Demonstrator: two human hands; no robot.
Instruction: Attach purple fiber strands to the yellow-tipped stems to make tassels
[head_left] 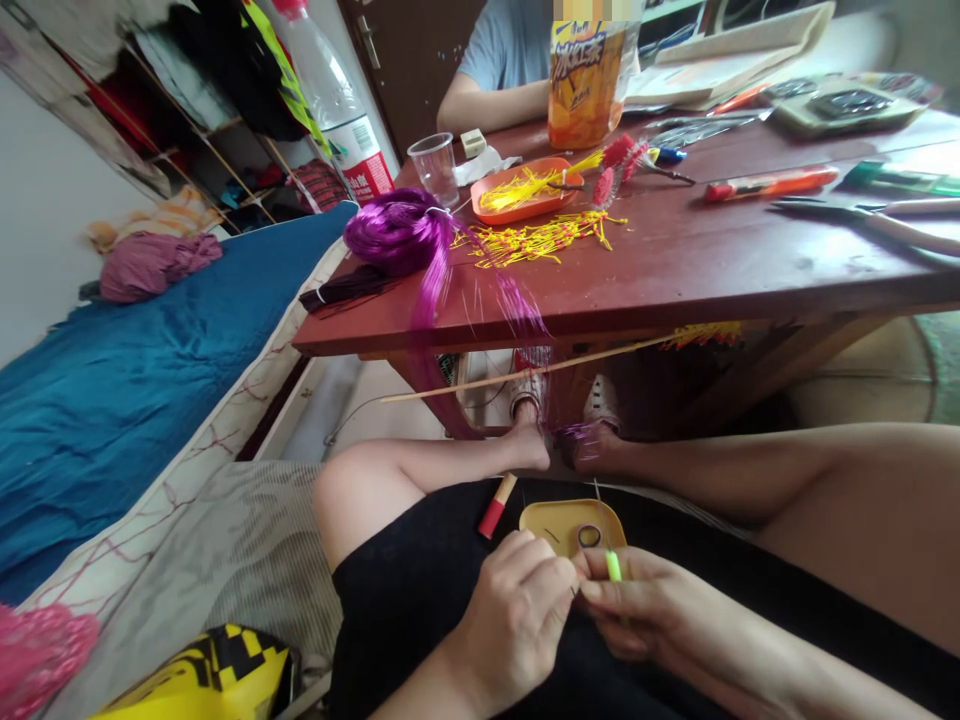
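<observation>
Both my hands rest on my lap at the bottom of the view. My left hand is curled in a pinch with its fingertips meeting my right hand; what it pinches is too small to see. My right hand is closed on a small green stick that pokes up between its fingers. Just beyond them a small yellow tray lies on my black shorts, holding a little ring and a pin. A red-tipped wooden stick lies to the tray's left.
A red-brown table ahead carries purple tinsel, yellow strands, an orange tray, a clear cup, bottles, pens and scissors. A long thin stick hangs under its edge. Another person sits opposite. A blue-covered bed lies left.
</observation>
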